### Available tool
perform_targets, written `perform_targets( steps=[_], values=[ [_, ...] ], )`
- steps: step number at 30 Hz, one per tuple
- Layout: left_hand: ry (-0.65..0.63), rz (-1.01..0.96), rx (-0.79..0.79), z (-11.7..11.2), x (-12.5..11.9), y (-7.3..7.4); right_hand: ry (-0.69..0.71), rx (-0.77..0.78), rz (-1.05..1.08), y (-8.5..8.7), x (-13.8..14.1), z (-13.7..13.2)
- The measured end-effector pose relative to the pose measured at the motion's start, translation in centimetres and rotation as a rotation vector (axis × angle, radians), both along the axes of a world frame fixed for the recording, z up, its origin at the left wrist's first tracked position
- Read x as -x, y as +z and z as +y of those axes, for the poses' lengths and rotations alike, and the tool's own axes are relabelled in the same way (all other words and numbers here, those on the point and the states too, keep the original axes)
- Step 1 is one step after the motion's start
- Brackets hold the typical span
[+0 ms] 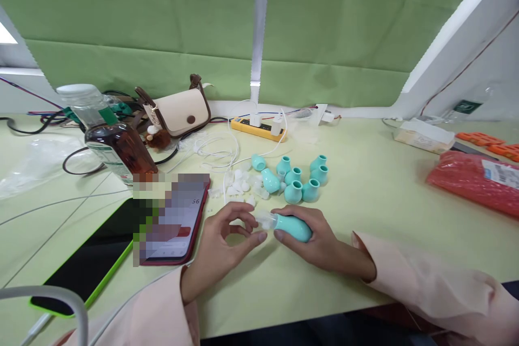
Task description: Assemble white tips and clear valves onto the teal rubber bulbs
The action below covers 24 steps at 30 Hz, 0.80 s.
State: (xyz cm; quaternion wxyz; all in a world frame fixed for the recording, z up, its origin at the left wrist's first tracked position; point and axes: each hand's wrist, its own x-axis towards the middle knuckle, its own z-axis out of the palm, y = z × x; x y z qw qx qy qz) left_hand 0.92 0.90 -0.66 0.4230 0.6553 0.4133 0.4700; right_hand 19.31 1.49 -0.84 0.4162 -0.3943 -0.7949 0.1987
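Turquoise bulb (295, 228) held in right hand (318, 238).

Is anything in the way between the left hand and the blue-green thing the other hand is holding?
Nothing visible but its own clear tip, which points toward the left hand. The right hand holds the teal bulb; the white pieces lie farther back.

Pale green table (377, 194); teal bulbs (292, 195), phones (89, 257), handbag (176, 113) atop

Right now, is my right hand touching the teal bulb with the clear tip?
Touching. The head view shows the right hand gripping the teal bulb, thumb against its near side.
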Motion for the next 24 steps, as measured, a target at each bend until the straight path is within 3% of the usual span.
perform_targets(
  steps=[4,17,24],
  values=[
    [-0.049,0.047,0.087,0.0,-0.5,0.0,-0.020,-0.184,-0.100,-0.9,0.5,-0.5],
    [-0.153,0.177,-0.184,-0.5,0.1,0.2,-0.043,-0.257,-0.106,-1.6,0.8,-0.7],
    [-0.118,0.197,-0.174,-0.8,-0.1,0.1,-0.102,-0.413,-0.160,-2.1,0.9,-0.8]
  ],
)
